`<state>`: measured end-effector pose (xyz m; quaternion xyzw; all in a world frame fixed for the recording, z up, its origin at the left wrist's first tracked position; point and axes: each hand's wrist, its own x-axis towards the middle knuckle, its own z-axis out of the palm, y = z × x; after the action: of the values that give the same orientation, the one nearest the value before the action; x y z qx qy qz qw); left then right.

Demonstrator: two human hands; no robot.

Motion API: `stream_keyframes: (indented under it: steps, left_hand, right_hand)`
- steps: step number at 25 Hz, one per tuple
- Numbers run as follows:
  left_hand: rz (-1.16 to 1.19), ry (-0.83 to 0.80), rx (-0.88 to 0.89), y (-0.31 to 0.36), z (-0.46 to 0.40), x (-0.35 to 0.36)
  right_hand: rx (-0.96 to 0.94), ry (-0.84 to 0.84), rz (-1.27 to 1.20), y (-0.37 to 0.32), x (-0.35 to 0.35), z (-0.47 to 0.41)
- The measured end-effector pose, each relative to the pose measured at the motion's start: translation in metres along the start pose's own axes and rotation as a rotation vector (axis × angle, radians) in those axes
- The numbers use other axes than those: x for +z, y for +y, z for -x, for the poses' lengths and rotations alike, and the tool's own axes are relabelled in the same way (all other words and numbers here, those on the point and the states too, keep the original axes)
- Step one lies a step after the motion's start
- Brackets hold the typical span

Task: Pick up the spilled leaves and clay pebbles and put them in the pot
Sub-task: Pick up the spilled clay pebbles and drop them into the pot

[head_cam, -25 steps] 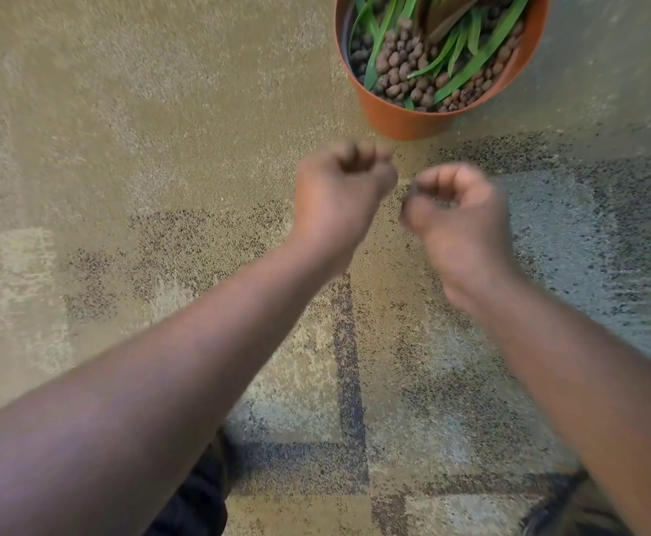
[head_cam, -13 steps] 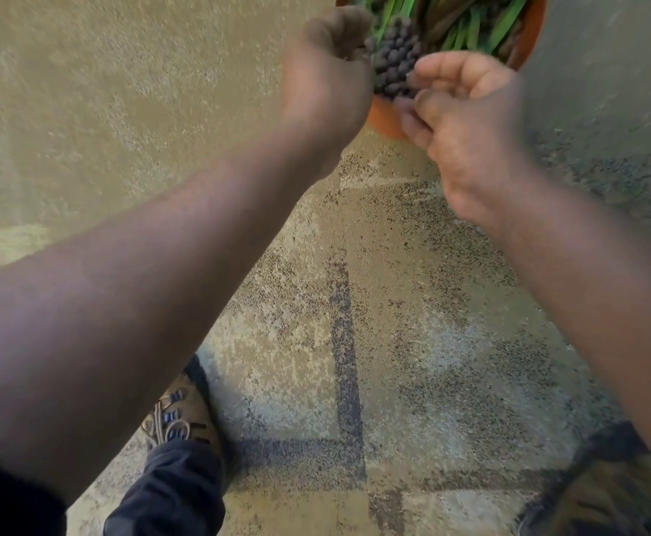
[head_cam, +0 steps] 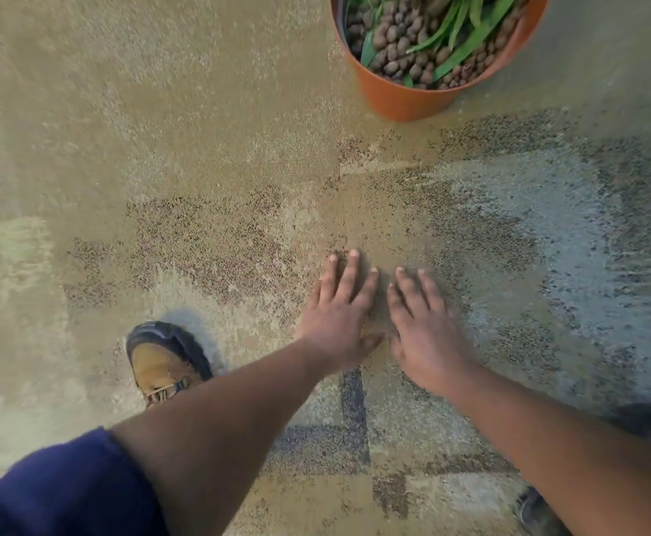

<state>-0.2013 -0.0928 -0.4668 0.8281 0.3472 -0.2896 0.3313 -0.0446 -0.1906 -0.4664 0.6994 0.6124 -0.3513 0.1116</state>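
An orange plastic pot [head_cam: 405, 96] stands on the carpet at the top right, filled with brown clay pebbles [head_cam: 393, 40] and green leaves [head_cam: 467, 36]. My left hand [head_cam: 339, 303] and my right hand [head_cam: 424, 326] lie side by side, palms down, fingers straight, over the carpet well in front of the pot. Neither hand holds anything. I see no loose pebbles or leaves on the floor around them.
The floor is a beige and grey patterned carpet [head_cam: 161, 148] with dark speckled patches. My left shoe [head_cam: 165, 361], tan with a dark toe, stands left of the hands. A dark shoe edge [head_cam: 536, 512] shows at the bottom right.
Both hands were curled up at the pot's rim half a second ago. They have dropped back toward me and now lie flat and spread over the carpet.
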Motion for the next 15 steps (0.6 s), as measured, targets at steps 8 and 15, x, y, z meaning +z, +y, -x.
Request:
stream_keyframes:
  steps: [8,15]
  left_hand:
    - [-0.302,-0.156,0.317,-0.016,0.041,0.04]
    - [-0.412,-0.206,0.486,-0.031,0.056,0.042]
  right_hand:
    - [-0.125,-0.124,0.021,0.01,0.025,0.044]
    - [-0.131,-0.228,-0.012,0.021,0.027,0.045]
